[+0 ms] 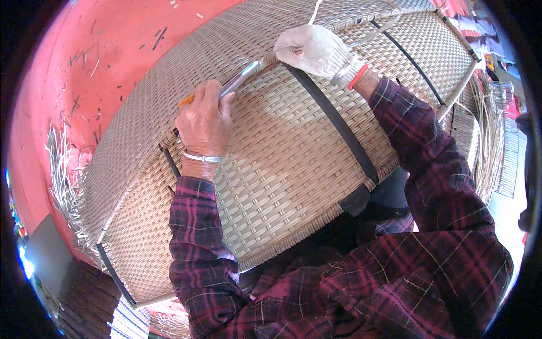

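Note:
A large woven wicker piece (271, 186), tan and curved, lies in front of me, with black bars (339, 124) across its near face. Along its upper edge, my bare left hand (204, 116) is closed around a tool (240, 78) with a shiny metal length and an orange end; its exact kind is unclear. The metal points toward the gloved right hand. My right hand (313, 51), in a white knitted glove, is closed at the wrapped rim. A pale strip (315, 11) rises from behind the glove; the right fingertips are mostly hidden.
Red floor covering (118, 45) with dark scraps lies beyond the piece. Loose pale strips (65, 175) are heaped at the left, and more strands (485, 124) stand at the right. A wire rack (508, 147) stands at the far right.

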`<act>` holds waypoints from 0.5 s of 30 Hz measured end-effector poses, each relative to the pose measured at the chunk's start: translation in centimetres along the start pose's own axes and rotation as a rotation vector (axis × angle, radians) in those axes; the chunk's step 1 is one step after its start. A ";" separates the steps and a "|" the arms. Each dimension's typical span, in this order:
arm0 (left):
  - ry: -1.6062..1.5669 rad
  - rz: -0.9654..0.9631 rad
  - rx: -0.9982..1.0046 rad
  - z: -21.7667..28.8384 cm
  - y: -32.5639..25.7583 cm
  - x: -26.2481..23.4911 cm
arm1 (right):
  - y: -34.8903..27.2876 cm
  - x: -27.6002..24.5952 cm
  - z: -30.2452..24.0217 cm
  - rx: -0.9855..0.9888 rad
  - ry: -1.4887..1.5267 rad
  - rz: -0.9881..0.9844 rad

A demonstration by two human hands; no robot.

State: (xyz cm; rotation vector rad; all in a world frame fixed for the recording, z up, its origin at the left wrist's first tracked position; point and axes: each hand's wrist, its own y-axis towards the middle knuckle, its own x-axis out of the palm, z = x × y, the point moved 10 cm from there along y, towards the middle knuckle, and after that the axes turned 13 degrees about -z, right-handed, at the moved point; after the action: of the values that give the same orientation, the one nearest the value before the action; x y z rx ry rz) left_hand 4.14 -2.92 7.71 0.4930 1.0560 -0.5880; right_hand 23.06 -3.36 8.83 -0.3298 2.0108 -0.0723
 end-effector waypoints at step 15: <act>-0.075 -0.058 -0.003 -0.4 0.0 -0.4 | 1.3 1.0 -0.5 0.036 -0.117 -0.086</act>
State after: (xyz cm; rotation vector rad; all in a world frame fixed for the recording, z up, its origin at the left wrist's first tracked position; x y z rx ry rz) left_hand 3.74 -2.60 7.93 0.4362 1.0023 -0.6512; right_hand 21.93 -2.42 7.94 -0.3889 1.8771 -0.1395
